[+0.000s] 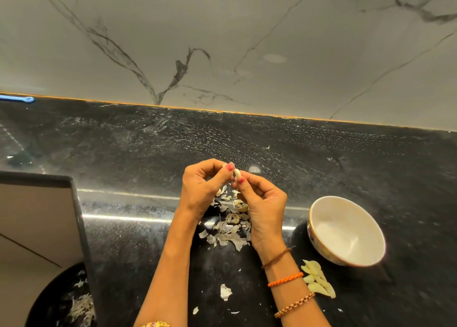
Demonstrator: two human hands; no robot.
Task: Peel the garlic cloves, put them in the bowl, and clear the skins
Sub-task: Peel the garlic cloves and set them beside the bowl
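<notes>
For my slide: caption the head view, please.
Both hands peel a garlic clove above skins, bowl empty.

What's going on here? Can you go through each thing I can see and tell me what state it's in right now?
Left hand: fingers curled, pinching the garlic clove.
Right hand: pinching the same clove.
Garlic clove: held above the counter between both hands.
Bowl: upright, empty.
Peeled cloves: heaped on the counter beside the bowl, not in it.
Skins: scattered loose under the hands.
Bin: open, skins inside.
</notes>
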